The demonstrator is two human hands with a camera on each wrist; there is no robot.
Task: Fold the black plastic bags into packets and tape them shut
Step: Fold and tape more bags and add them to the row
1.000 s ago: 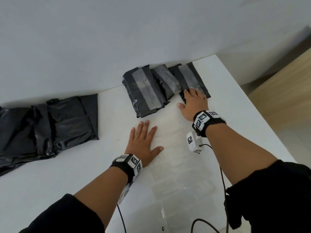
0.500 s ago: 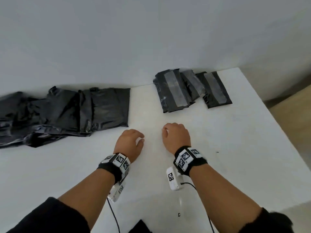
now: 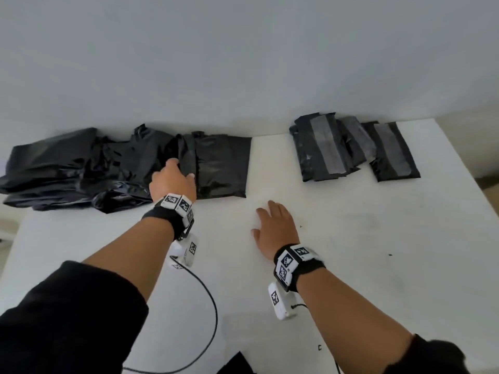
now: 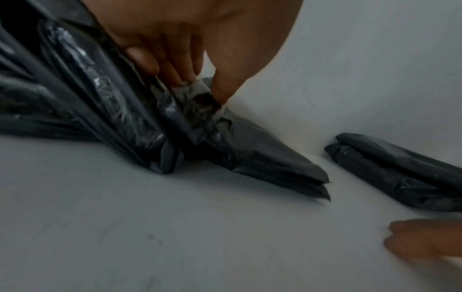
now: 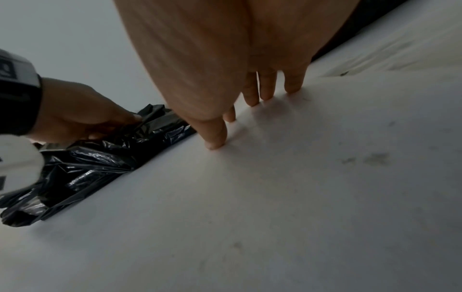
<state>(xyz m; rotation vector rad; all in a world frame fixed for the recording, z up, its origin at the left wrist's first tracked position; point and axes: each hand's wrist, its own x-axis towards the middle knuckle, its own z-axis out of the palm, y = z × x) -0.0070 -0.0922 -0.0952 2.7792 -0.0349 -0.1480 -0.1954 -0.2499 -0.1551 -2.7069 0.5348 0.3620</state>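
Note:
A heap of loose black plastic bags (image 3: 108,168) lies at the back left of the white table (image 3: 378,252), against the wall. My left hand (image 3: 174,179) reaches onto the heap's right part; in the left wrist view its thumb and fingers (image 4: 172,71) pinch a raised fold of the top black bag (image 4: 252,152). Three folded packets (image 3: 326,149) with grey tape strips lie at the back right. My right hand (image 3: 272,225) rests between heap and packets, its straight fingers (image 5: 215,138) touching the bare tabletop, holding nothing.
A grey wall (image 3: 243,63) runs right behind the bags and packets. The table's right edge (image 3: 469,182) falls off past the packets. Black cables (image 3: 213,306) from the wrist cameras trail over the near part of the table.
My left hand has moved forward and left from the table's middle onto the heap and taken hold of a bag. My right hand has uncurled and lies flat. The head view has swung left.

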